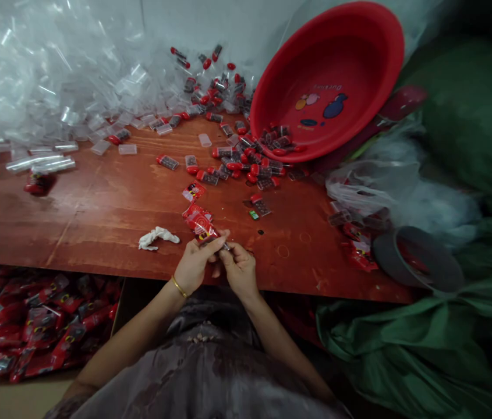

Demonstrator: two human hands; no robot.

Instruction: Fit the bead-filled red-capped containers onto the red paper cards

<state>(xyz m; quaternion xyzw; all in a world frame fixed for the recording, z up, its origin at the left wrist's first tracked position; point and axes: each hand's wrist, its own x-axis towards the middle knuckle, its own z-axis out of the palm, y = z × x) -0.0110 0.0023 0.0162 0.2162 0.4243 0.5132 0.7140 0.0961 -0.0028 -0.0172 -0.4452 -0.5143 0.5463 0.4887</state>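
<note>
Close to the table's front edge, my left hand (pixel 194 267) is closed on a red printed plastic packet (pixel 202 226). My right hand (pixel 241 269) touches the left fingertips, its thumb and fingers pinched around a small dark, clear-looking piece (pixel 226 247) at the packet's near end. What that piece is, and whether it sits inside the packet, the fingers hide. Just beyond the held packet lie more flat red packets (pixel 193 191). A crumpled white cloth or tissue (pixel 158 237) lies left of my hands. A clear tube with a red cap (pixel 260 205) lies ahead to the right.
A red basin (pixel 328 131) leans tilted at the back right, with several red-capped tubes (pixel 246 154) spilling before it. Clear empty tubes (pixel 66 87) pile up at the back left. A box of filled red packets (pixel 45 326) stands lower left; a grey ring-shaped roll (pixel 418 262) sits right.
</note>
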